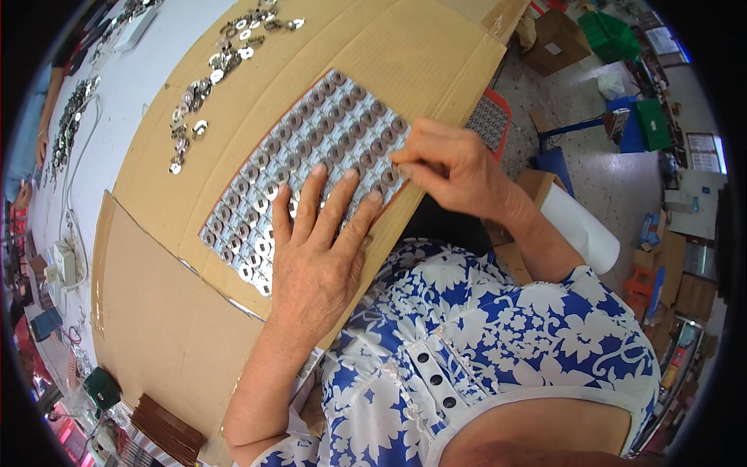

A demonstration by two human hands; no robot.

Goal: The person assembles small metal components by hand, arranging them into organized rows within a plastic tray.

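Observation:
A rectangular panel [323, 124] carries rows of small round metal discs with dark square centres. It lies at a slant on a cardboard sheet in front of me. My left hand [315, 253] rests flat across the panel's near part, fingers spread and holding nothing, covering some of the discs. At the panel's right edge, my right hand [459, 167] is closed in a pinch, thumb and forefinger together by the last discs. Whatever sits between those fingertips is too small and hidden to make out.
Loose metal discs [210, 78] trail across the cardboard [389, 58] beyond the panel. Another cardboard piece [171, 303] lies to the left. A red-rimmed tray [504, 128] with similar parts stands past the right edge, near a white roll [580, 226]. Other people show at far left.

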